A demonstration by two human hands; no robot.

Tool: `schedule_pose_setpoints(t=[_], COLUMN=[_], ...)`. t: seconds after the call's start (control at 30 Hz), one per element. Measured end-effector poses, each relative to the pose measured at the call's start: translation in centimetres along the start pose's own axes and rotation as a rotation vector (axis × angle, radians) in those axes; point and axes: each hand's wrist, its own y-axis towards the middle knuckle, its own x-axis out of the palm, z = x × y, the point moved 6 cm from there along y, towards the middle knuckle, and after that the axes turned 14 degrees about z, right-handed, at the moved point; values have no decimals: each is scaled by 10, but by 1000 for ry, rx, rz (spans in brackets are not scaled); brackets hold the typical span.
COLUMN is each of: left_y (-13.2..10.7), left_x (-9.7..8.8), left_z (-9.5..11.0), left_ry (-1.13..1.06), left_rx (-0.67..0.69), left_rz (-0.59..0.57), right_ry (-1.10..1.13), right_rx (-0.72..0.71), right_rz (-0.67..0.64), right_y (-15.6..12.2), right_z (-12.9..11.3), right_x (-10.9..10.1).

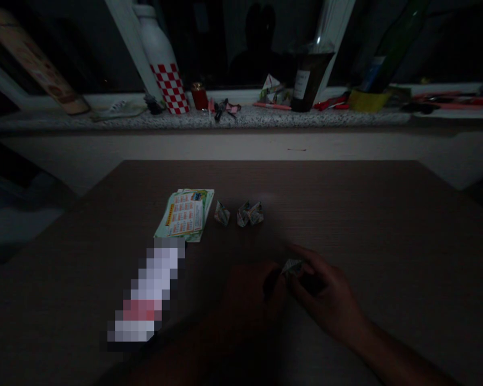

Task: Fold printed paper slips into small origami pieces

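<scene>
A small piece of folded printed paper [292, 266] is between my two hands, just above the dark wooden table. My right hand [330, 297] pinches it from the right between thumb and fingers. From the left, my left hand [253, 289] is closed at the paper's near edge; deep shadow covers most of its fingers. Beyond my hands stand several folded paper pieces: a single one [222, 214] and, to its right, a pair [250, 214] set close together. Left of them lies a stack of printed paper sheets [185, 215] in green and white.
A blurred-out oblong object [151, 292] lies on the table [366, 209] left of my hands. Along the granite windowsill [249, 120] stand a white bottle with red checks [167, 75], a red jar [199, 96], a dark plastic cup [308, 80] and a green bottle [394, 48].
</scene>
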Motion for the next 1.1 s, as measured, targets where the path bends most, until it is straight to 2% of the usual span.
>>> schedule_pose_setpoints(t=[0.2, 0.37, 0.5, 0.7, 0.87, 1.0, 1.1], left_y=[-1, -2, 0, 5, 5, 5, 4], left_x=[6, 7, 4, 4, 3, 0, 1], left_z=[0, -1, -4, -13, -12, -11, -12], left_ry=[102, 157, 35, -136, -186, -195, -286], left_rx=[27, 39, -37, -307, -373, -370, -386], left_rz=[-31, -21, 1, 18, 38, 64, 60], right_ry=[-15, -4, -16, -27, 13, 47, 66], right_rx=[-58, -28, -44, -25, 10, 20, 18], right_rz=[-100, -109, -101, -48, -14, 11, 19], right_y=[-3, -5, -5, 0, 1, 1, 1], right_z=[-4, -1, -4, -4, -3, -3, -3], right_x=[4, 6, 5, 5, 4, 4, 4])
